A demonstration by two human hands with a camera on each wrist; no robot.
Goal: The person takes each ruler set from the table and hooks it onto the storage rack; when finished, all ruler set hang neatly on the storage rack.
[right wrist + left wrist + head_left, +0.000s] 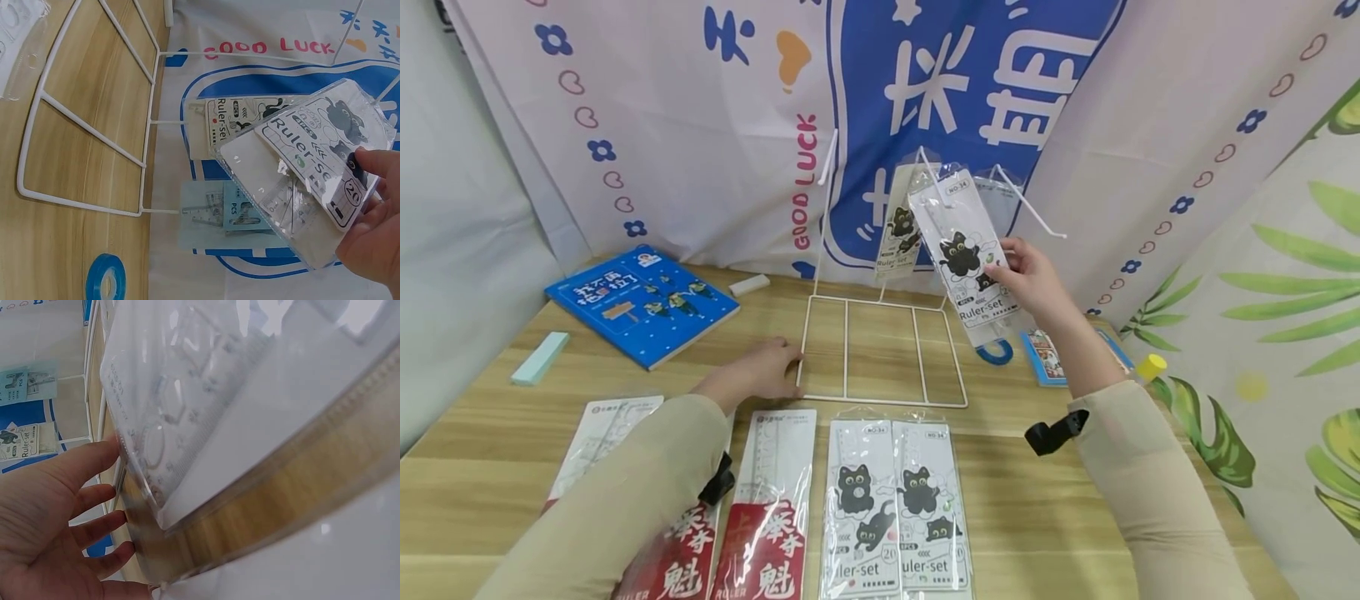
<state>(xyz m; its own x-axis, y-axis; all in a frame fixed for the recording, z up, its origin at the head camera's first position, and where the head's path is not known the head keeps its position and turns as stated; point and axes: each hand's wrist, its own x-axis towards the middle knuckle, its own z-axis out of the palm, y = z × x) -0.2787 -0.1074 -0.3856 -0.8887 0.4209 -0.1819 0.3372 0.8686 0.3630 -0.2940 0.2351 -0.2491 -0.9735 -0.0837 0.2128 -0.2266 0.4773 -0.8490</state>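
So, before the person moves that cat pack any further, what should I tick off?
1. Right hand holding pack: ok, thumb and fingers pinch its edge.
2. Pack straight: not ok, it tilts.
3. Rack standing: ok, its base lies on the table.
4. Left hand at rack: ok, fingertips are at the base's left side.
5. Left hook bare: ok, nothing hangs there.
6. Pack threaded on middle hook: cannot tell, they overlap in view.

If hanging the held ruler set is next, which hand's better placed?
Right, I'd say: the right hand pinches the ruler set, raised near the hooks, while the left hand is low at the base of the white rack.
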